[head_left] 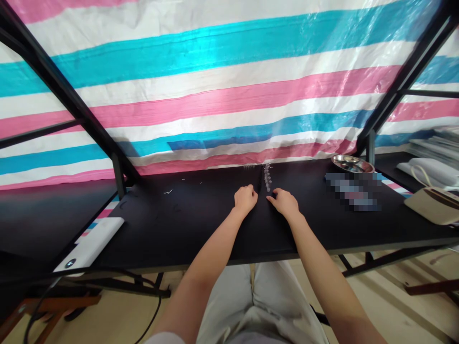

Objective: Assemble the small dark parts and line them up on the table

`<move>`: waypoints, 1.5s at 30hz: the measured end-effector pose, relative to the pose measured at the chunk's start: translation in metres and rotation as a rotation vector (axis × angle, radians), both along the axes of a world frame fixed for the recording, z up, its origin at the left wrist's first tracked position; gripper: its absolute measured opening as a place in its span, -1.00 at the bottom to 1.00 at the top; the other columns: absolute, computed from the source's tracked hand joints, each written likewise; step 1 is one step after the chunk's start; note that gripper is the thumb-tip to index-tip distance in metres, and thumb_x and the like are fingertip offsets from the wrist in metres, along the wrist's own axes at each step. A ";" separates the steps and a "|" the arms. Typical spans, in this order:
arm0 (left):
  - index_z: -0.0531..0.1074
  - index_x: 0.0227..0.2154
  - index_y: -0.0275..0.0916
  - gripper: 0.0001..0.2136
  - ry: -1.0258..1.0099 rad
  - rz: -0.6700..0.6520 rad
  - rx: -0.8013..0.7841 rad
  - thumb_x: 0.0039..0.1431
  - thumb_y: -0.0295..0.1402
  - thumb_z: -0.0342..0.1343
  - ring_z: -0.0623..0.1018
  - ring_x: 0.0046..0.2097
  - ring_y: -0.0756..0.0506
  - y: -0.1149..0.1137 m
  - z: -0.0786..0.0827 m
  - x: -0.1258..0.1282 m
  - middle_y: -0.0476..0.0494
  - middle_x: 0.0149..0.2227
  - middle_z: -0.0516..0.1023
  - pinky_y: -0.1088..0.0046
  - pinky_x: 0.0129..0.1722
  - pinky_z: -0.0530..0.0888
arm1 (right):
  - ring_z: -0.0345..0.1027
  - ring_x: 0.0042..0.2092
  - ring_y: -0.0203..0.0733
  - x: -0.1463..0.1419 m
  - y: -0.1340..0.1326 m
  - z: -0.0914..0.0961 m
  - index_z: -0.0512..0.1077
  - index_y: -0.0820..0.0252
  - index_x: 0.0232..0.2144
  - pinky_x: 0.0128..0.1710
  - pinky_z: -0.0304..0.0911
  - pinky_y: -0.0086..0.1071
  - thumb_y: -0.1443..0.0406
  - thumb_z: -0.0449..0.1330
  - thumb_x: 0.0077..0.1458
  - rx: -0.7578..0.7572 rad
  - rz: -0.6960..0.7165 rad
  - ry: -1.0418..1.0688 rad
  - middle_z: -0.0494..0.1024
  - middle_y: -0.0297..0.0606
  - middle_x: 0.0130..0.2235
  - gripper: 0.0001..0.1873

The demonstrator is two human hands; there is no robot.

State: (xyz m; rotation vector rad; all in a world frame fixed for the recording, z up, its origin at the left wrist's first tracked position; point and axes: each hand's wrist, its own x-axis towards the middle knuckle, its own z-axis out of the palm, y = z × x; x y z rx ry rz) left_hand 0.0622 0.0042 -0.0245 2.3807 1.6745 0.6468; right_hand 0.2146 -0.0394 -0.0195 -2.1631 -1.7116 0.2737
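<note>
On the black table [201, 229], a narrow row of small translucent round pieces [267, 177] runs from the back edge toward me. My right hand [286, 204] is beside its near end, thumb and forefinger apart with nothing visible between them. To the left of the row, my left hand [245, 199] rests low over the table, its fingers curled together; whatever they hold, if anything, is hidden. A short line of small pale pieces [249, 166] lies at the back edge, beyond my left hand.
A shiny metal dish [353, 164] stands at the back right, with a blurred-out object [353, 192] in front. A white power strip [91, 244] lies at the left edge. White scraps [168, 192] dot the left side. Striped sheeting [229, 91] hangs behind; a beige pouch [433, 205] sits far right.
</note>
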 end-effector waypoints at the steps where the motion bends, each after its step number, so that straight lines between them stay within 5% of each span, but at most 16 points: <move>1: 0.38 -0.44 -0.23 -0.88 -0.006 -0.005 0.029 0.11 -0.40 -0.05 0.43 -0.22 -0.18 0.000 0.000 0.000 -0.21 -0.37 0.46 0.32 -0.25 0.31 | 0.39 -0.17 -0.05 0.000 0.000 0.000 0.40 0.19 -0.17 -0.28 0.21 -0.33 0.10 0.12 0.02 -0.001 0.000 0.001 0.51 -0.08 -0.20 -0.63; 8: 0.39 -0.30 -0.22 -0.88 -0.092 0.015 0.132 0.08 -0.40 0.01 0.38 -0.16 -0.13 0.000 0.002 0.000 -0.14 -0.24 0.44 0.32 -0.17 0.28 | 0.39 -0.16 -0.05 -0.002 -0.002 0.005 0.39 0.19 -0.16 -0.27 0.22 -0.32 0.10 0.10 0.04 -0.025 -0.008 -0.006 0.52 -0.11 -0.20 -0.63; 15: 0.28 0.01 -0.13 -0.67 -0.133 -0.149 0.280 0.16 -0.36 -0.03 0.37 -0.13 -0.09 -0.001 0.003 0.000 -0.08 -0.20 0.44 0.32 -0.06 0.21 | 0.39 -0.17 -0.08 -0.005 0.003 0.002 0.38 0.19 -0.15 -0.26 0.22 -0.32 0.12 0.08 0.06 -0.012 -0.018 -0.011 0.50 -0.11 -0.19 -0.65; 24: 0.44 -0.19 -0.14 -0.81 -0.138 -0.159 0.331 0.14 -0.36 0.02 0.39 -0.17 -0.10 0.003 -0.002 0.002 -0.10 -0.24 0.47 0.17 0.02 0.13 | 0.35 -0.17 -0.08 -0.008 0.011 -0.005 0.39 0.23 -0.21 -0.27 0.20 -0.32 0.17 0.06 0.08 0.097 -0.018 -0.085 0.46 -0.08 -0.19 -0.70; 29: 0.46 -0.36 -0.22 -0.92 -0.420 -0.157 0.289 0.05 -0.42 0.10 0.42 -0.24 -0.08 0.009 -0.005 0.002 -0.11 -0.32 0.49 0.27 -0.10 0.29 | 0.35 -0.21 -0.10 -0.008 0.017 -0.007 0.40 0.22 -0.27 -0.32 0.18 -0.33 0.16 0.04 0.09 0.147 -0.020 -0.077 0.44 -0.11 -0.23 -0.72; 36: 0.44 -0.43 -0.28 -0.89 -1.035 -0.086 0.021 -0.05 -0.37 0.16 0.49 -0.32 -0.04 0.019 -0.010 0.005 -0.12 -0.40 0.50 0.37 -0.21 0.40 | 0.34 -0.33 -0.22 -0.013 0.015 -0.004 0.40 0.18 -0.38 -0.40 0.13 -0.41 0.23 0.01 0.10 0.277 0.081 0.010 0.44 -0.20 -0.31 -0.80; 45: 0.44 -0.48 -0.28 -0.83 -1.364 -0.064 -0.175 -0.15 -0.31 0.23 0.48 -0.36 -0.01 0.015 -0.001 0.008 -0.07 -0.44 0.49 0.39 -0.21 0.38 | 0.36 -0.40 -0.22 -0.013 0.005 -0.007 0.39 0.16 -0.34 -0.37 0.18 -0.39 0.27 0.04 0.06 0.402 0.135 0.187 0.51 -0.25 -0.36 -0.84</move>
